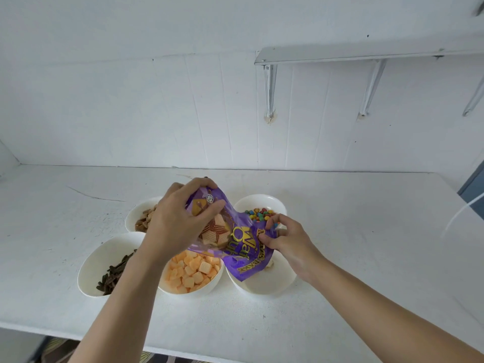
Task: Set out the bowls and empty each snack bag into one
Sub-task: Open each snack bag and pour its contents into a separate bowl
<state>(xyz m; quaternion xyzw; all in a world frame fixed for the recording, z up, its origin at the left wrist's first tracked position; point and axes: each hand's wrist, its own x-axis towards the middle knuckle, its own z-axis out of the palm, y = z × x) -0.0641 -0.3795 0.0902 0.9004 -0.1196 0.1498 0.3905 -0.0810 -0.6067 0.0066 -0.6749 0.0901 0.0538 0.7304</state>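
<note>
— Where's the purple snack bag (237, 239)?

— Up off the white counter (366, 258), held in both hands. It's tipped over, lettering upside down, with its lower end hanging over the near-right bowl (267, 284).

— Who's got what?

— The left hand (178, 221) grips the raised end, fingers curled over the top and thumb across the front. The right hand (285, 239) pinches the bag's side edge between thumb and fingertips, just above that same bowl.

— Anything in it?

— Hard to say; the bag hides most of the inside. What I can see of the bowl is bare white.

— And the others?

— Four more, clustered close. The near-middle bowl (209, 284) holds orange squares (191, 271), right under the left wrist. The near-left bowl (99, 255) has dark sticks (115, 273). Behind, the far-left bowl (136, 213) has brown pieces (145, 218), partly behind the left hand, and the far-right bowl (262, 199) holds coloured candies (259, 214), just beyond the right hand's fingers.

— Anything else?

— A metal shelf (366, 55) on the wall above.
</note>
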